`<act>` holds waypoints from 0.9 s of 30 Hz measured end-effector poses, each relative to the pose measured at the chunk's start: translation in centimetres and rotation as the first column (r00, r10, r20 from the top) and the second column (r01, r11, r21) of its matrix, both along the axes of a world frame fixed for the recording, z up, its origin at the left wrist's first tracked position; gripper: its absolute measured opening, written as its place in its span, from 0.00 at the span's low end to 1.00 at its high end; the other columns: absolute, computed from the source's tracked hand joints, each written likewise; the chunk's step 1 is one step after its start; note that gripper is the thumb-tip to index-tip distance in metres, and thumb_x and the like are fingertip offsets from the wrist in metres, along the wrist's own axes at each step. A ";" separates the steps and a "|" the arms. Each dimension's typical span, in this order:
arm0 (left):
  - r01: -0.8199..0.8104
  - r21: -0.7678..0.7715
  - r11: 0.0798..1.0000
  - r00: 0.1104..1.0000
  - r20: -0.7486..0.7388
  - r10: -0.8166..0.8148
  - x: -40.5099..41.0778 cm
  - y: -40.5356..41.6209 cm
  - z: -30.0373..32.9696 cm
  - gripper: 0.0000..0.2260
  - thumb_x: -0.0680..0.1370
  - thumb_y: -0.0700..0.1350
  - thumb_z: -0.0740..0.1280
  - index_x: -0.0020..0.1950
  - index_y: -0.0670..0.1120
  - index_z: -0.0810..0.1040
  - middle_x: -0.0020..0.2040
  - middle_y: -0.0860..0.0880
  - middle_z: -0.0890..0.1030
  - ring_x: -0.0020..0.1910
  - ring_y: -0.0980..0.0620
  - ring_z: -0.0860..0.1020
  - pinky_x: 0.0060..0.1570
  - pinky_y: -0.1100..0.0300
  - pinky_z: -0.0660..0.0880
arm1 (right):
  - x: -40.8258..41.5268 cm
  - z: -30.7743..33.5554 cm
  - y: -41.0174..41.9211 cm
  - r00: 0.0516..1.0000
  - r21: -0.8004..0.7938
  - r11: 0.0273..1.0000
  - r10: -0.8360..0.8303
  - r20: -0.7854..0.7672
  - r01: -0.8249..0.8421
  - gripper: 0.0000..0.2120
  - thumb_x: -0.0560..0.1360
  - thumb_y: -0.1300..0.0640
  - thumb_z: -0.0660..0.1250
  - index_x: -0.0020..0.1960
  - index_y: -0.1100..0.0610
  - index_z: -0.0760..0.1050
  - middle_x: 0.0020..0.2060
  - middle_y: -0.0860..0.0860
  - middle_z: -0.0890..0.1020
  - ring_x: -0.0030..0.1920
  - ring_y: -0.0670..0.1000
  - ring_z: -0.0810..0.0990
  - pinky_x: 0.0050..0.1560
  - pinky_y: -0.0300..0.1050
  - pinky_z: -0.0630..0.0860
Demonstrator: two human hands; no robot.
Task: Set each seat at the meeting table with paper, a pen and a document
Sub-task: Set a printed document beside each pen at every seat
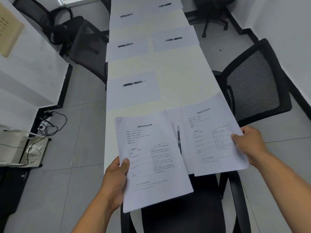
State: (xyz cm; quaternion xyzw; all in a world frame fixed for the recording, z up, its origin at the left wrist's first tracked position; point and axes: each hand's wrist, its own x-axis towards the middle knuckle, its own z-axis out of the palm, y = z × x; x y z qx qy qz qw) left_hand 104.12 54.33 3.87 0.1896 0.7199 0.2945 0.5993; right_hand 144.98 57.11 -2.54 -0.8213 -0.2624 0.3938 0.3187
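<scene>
White desk point(176, 69), long and narrow, running away from the viewer. Left hand point(116, 174) raised over the near-left corner, fingers point(125, 163) curled round the left edge of a stack of printed documents point(151, 158), thumb on top. Right hand point(250, 143) at the near-right edge, pinching the right margin of a single printed document point(213, 138) held over blank paper point(175, 118). Black pen point(178, 138) lying between the two documents. Farther along, blank sheets along both long edges, each carrying a pen, e.g. point(134, 83). Black mesh chair point(252, 84) beside the right edge.
</scene>
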 end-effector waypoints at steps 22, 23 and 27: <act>0.095 -0.007 0.995 0.994 0.045 -0.095 3.0 1.5 -0.9 0.13 0.91 0.48 0.59 0.70 0.51 0.81 0.60 0.47 0.89 0.56 0.41 0.89 0.54 0.40 0.86 | -0.6 -1.3 0.7 0.983 -0.043 0.993 0.117 0.143 -0.112 0.03 0.83 0.61 0.66 0.56 0.59 0.76 0.51 0.51 0.81 0.47 0.54 0.78 0.37 0.42 0.69; 0.099 -0.004 0.995 0.994 0.048 -0.098 3.1 1.6 -0.9 0.13 0.91 0.48 0.59 0.70 0.51 0.81 0.60 0.47 0.89 0.56 0.40 0.89 0.56 0.39 0.85 | -0.6 -1.3 0.7 0.980 -0.046 0.991 0.128 0.150 -0.123 0.03 0.83 0.61 0.66 0.56 0.58 0.76 0.51 0.51 0.80 0.48 0.54 0.79 0.37 0.42 0.69; 0.107 0.003 0.994 0.993 0.051 -0.107 3.6 1.9 -1.0 0.13 0.91 0.48 0.59 0.70 0.52 0.81 0.60 0.46 0.89 0.57 0.40 0.89 0.56 0.39 0.85 | -0.5 -1.0 0.5 0.972 -0.073 0.986 0.162 0.168 -0.152 0.05 0.82 0.62 0.66 0.57 0.57 0.76 0.52 0.51 0.81 0.50 0.55 0.79 0.39 0.44 0.70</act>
